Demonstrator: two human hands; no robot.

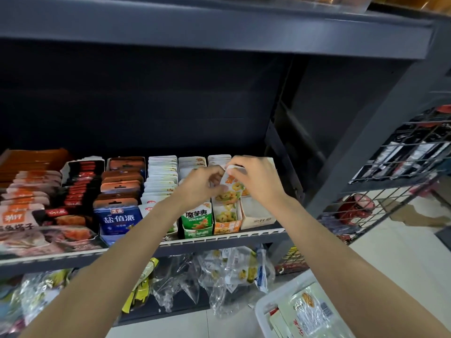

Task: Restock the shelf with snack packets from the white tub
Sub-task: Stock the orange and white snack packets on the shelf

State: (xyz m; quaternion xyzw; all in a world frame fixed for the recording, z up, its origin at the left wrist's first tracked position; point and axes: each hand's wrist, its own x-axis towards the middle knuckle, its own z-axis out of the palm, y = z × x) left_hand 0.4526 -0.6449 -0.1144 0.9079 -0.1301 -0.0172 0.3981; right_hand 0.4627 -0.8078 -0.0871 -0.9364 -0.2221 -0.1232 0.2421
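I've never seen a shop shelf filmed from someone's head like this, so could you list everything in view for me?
Dark grey metal shelf unit: one, fills the view.
Cardboard display boxes of snack packets: several rows, orange, black, blue, white, green, on the middle shelf.
Small white and orange snack packet with yellow rings: one, held over the orange box near the right end.
Clear plastic bags of snacks: a heap, lower shelf.
White plastic tub: one, bottom right, holding flat pale packets.
Black wire rack: one, far right, holding red items.
Left hand: fingers curled at the packet's left edge.
Right hand: fingers pinching the packet's top.
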